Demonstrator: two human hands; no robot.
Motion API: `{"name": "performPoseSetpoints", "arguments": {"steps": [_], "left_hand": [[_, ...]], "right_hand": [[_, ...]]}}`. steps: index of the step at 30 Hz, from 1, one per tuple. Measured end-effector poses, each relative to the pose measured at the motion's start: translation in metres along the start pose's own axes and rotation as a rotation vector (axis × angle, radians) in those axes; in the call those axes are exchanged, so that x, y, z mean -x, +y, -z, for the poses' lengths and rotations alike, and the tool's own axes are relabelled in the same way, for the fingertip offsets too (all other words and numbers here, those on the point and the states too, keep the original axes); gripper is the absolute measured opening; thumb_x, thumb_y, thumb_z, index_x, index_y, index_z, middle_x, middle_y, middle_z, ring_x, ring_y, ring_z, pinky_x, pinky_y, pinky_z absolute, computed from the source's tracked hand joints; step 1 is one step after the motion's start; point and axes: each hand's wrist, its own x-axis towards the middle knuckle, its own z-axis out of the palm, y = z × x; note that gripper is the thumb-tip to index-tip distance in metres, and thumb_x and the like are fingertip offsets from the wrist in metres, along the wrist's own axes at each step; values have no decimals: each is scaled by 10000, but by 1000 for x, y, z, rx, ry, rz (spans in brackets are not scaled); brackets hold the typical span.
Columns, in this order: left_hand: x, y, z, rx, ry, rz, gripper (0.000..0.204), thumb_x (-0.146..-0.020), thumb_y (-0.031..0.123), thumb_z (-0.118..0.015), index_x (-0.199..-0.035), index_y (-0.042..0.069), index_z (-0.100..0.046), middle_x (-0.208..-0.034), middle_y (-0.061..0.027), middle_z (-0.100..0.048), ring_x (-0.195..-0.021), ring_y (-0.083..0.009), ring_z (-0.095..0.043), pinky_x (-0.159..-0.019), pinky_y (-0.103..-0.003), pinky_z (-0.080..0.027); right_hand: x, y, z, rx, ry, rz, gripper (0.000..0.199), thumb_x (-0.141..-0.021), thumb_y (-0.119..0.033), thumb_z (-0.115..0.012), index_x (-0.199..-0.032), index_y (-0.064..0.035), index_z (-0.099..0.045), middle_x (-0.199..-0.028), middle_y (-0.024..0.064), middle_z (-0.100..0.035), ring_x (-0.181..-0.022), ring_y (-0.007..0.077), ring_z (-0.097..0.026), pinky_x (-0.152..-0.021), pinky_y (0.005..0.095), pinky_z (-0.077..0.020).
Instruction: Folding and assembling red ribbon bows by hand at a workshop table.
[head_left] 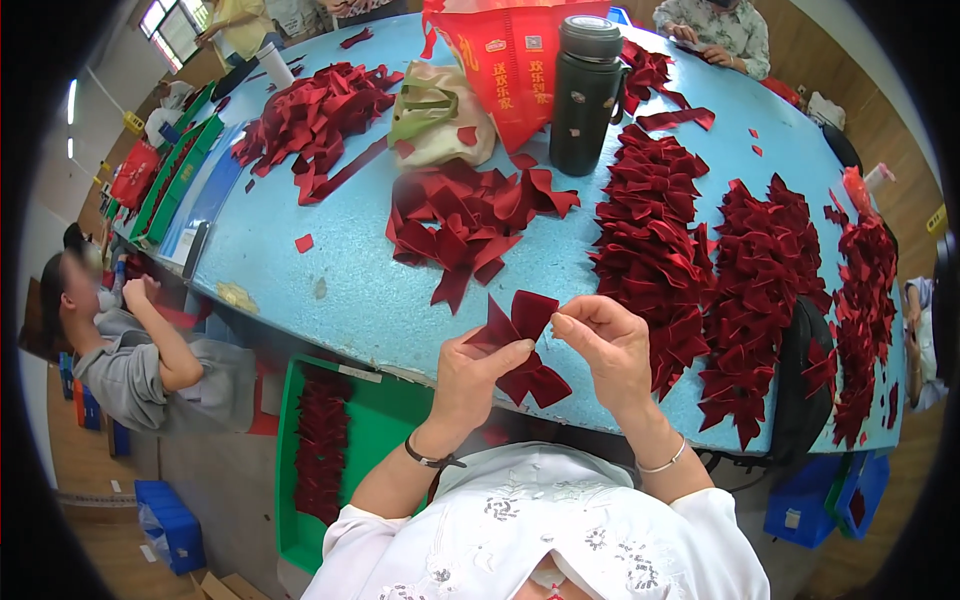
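Observation:
A dark red velvet ribbon bow (536, 380) is held up over the table's near edge, its loops and tails fanned out. My left hand (470, 375) grips it from the left, thumb pressed across its middle. On the other side, my right hand (608, 350) is closed in a pinch, thumb and forefinger meeting at the edge of the upper right loop. Just beyond lies a loose heap of red ribbon pieces (450, 215). Tight rows of similar bows (650, 240) stand to the right of my right hand.
A dark green flask (585, 105), a red bag (505, 60) and a cloth bag (445, 120) stand at the table's back. A black bag (803, 380) lies at the right edge. Below left sits a green crate (385, 415) with bows. Another person (145, 350) sits at left.

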Motion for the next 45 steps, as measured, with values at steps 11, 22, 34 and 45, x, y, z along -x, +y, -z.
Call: {"name": "performPoseSetpoints", "arguments": {"steps": [11, 22, 34, 45], "left_hand": [[-9, 3, -18, -81, -44, 28, 201, -810, 88, -713, -968, -29, -675, -830, -49, -688, -736, -75, -616, -676, -224, -490], [-8, -16, -9, -77, -141, 126, 222, -808, 210, -739, -833, -6, -697, -733, 1, -638, -645, -64, -529, -584, -231, -409], [-28, -37, 7, 134, -110, 19, 170, -856, 198, -667, -994, 101, -646, -944, -124, -670, -768, -279, -663, -633, -331, -532], [-40, -42, 14, -130, -87, -150, 254, -840, 246, -720, -848, -7, -699, -703, 11, -603, -617, -52, -490, -519, -233, -367]], "right_hand": [[-4, 3, 6, 36, 133, 115, 94, -824, -73, -713, -816, 4, -659, -706, -3, -605, -627, 44, -507, -549, 196, -377], [2, 20, 4, 92, 260, 171, 143, -781, -71, -711, -690, 10, -636, -600, -1, -579, -567, 60, -499, -525, 223, -380], [-1, 19, -12, 49, 118, 145, 128, -896, -102, -615, -863, 15, -652, -752, 52, -621, -636, 116, -581, -544, 230, -449], [-10, 12, -21, -204, 137, -274, 127, -874, -117, -645, -832, 2, -643, -639, 21, -566, -570, 97, -539, -505, 212, -401]]}}
